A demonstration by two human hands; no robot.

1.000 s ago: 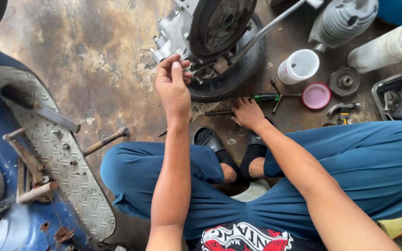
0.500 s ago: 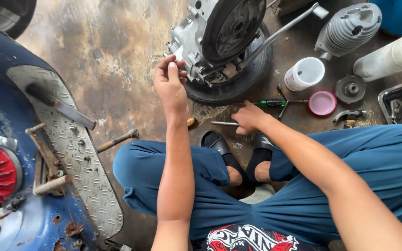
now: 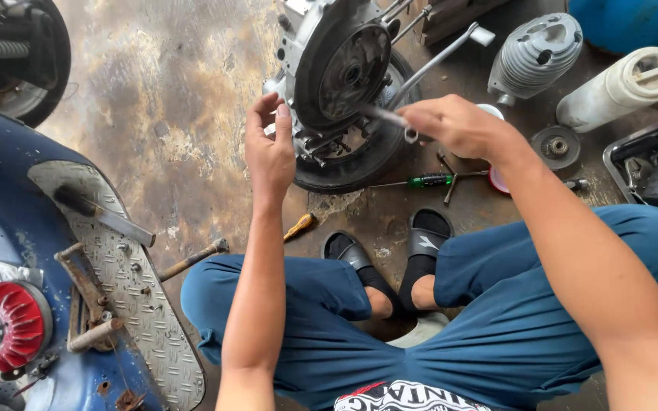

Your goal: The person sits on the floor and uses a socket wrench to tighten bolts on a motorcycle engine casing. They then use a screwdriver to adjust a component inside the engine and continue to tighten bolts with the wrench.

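Note:
A grey scooter engine (image 3: 336,68) with its black tyre (image 3: 359,164) lies on the stained concrete floor in front of me. My left hand (image 3: 269,148) is raised at the engine's left edge, fingertips pinched together on something too small to make out. My right hand (image 3: 458,123) is lifted above the tyre and grips a slim metal wrench (image 3: 386,118) that points left toward the engine casing. I sit cross-legged in blue trousers and black sandals (image 3: 428,232).
A green-handled screwdriver (image 3: 428,181) lies by the tyre. A finned cylinder (image 3: 535,49), white bottle (image 3: 618,87), metal disc (image 3: 556,144) and dark parts tray (image 3: 653,167) sit at right. A blue scooter body (image 3: 55,289) with a chequer-plate footboard fills the left.
My right hand rose from the floor by the screwdriver and now holds a wrench at the engine. My left hand stayed at the casing. The view shifted slightly.

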